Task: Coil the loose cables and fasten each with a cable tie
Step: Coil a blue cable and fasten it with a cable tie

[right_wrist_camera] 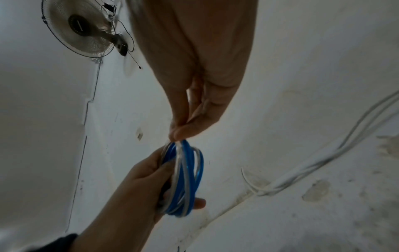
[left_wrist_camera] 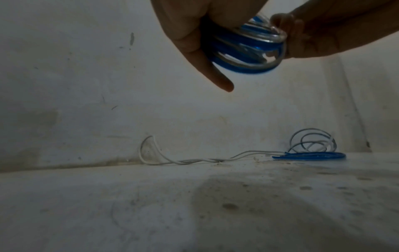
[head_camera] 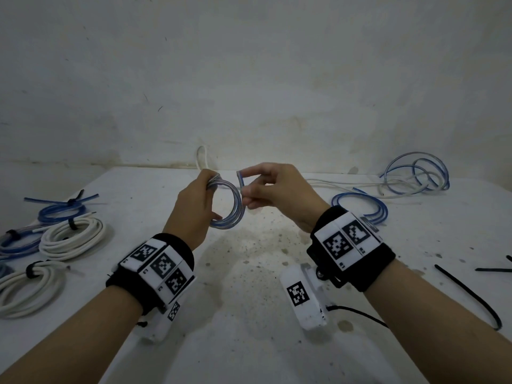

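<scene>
Both forearms reach forward over the white table (head_camera: pixel 249 273), hands raised above its middle, well clear of the surface. Left hand (head_camera: pixel 194 206) wraps fingers and thumb round the near-left side of a small blue-and-clear coil (head_camera: pixel 234 210), held upright; the thumb tip shows at the coil's lower edge. Right hand (head_camera: pixel 273 187) sits just right of the coil, thumb and forefinger pinching the cable's free end (head_camera: pixel 240 180) at the coil's top right; remaining fingers curled loosely beneath. The left wrist view shows the coil (left_wrist_camera: pixel 246 49) from below with one left finger (left_wrist_camera: pixel 207 68) pointing straight down past it, a detail the head view hides. The right wrist view shows the pinch edge-on at the coil (right_wrist_camera: pixel 183 177) rim, and a wall fan (right_wrist_camera: pixel 82 29) high up, seen nowhere else. Only the head view gives the rest of the layout: left of the coil, near the table's left edge, lie tied bundles, two white (head_camera: pixel 73 239) and blue ones (head_camera: pixel 62 210) with black ties. Right of the coil, a loose blue loop (head_camera: pixel 360 203) lies flat; beyond it, by the wall, a loose tangle of blue and white cable (head_camera: pixel 415 176), with a white strand (left_wrist_camera: pixel 149 150) trailing along the wall base behind the coil. Black cable ties (head_camera: pixel 471 295) lie near the right edge. The stained table patch beneath the hands is bare, with open room between the left and right groups.
</scene>
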`<state>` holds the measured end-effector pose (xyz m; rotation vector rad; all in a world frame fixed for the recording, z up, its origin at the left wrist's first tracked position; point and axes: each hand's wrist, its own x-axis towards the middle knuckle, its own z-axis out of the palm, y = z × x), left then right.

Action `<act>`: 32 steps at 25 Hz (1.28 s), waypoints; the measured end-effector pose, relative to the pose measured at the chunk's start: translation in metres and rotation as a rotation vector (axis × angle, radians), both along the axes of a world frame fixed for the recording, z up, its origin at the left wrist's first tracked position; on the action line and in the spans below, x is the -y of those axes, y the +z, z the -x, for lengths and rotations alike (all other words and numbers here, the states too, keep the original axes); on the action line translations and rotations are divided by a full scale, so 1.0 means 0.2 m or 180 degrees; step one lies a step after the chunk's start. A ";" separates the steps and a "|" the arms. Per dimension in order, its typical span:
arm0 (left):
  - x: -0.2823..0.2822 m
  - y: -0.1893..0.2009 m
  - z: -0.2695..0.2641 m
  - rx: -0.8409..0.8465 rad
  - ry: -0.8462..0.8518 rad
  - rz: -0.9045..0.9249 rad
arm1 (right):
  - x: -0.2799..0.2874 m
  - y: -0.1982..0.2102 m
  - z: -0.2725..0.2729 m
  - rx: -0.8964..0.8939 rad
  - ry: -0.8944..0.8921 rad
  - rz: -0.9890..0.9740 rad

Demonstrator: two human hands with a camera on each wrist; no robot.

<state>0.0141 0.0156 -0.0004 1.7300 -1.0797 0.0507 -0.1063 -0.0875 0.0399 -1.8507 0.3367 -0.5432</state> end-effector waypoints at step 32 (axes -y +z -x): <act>0.07 0.12 0.17 -0.2623 -0.0517 0.0405 | -0.01 -0.17 -0.04 0.1292 -0.1313 0.3456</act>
